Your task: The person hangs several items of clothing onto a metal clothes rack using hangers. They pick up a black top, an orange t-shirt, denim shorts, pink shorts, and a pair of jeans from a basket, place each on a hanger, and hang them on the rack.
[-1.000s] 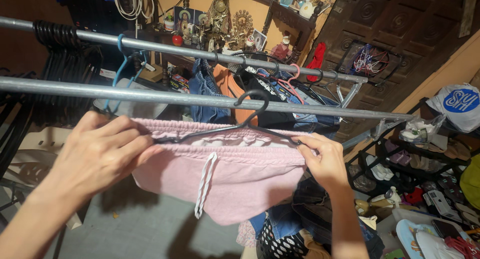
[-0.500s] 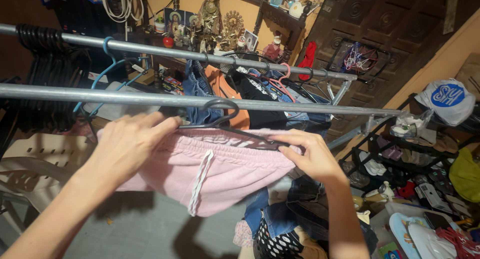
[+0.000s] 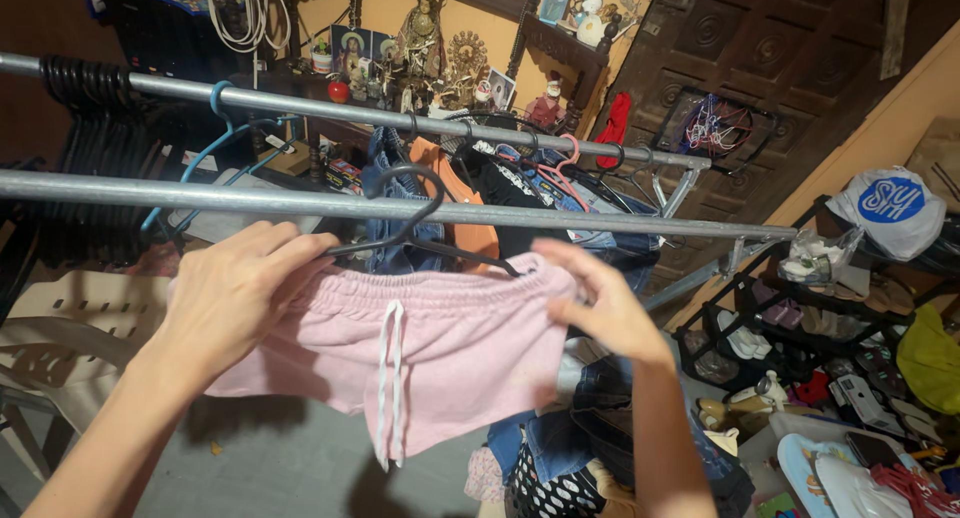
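Cluttered room: two grey metal rails cross the view, near rail (image 3: 250, 200) in front, far rail (image 3: 330, 109) behind it. Grey concrete floor (image 3: 290, 458) below, carved dark wood door (image 3: 760, 58) at the back right, ochre wall behind a shelf of small figures (image 3: 440, 48).

Hidden or unclear:
- Black hanger (image 3: 420, 240): the hook rises in front of the near rail; can't tell if it's on the rail or just held against it. Its left arm disappears under your left hand, its right end is inside the waistband.
- Pink shorts (image 3: 430, 343): on the hanger at the near rail, centre of view, white drawstring (image 3: 388, 378) hanging down. Their left edge is behind your left forearm.
- Your left hand (image 3: 235, 293): fingers curled over the waistband and the hanger arm, gripping both. Thumb not visible.
- Your right hand (image 3: 600, 303): at the right end of the waistband, fingers bent and half spread. Contact point faces away from the camera, so I can't tell whether it pinches the cloth or only touches it.
- Both arms are cut off at the bottom edge.

Around it: stack of black hangers (image 3: 90, 88) on the far rail at left, blue hanger (image 3: 205, 143) beside them, jeans and an orange top (image 3: 455, 193) hung further right. Clothes pile (image 3: 570, 458) below your right arm, shoe rack (image 3: 820, 318) and a white plastic bag (image 3: 890, 208) at right.
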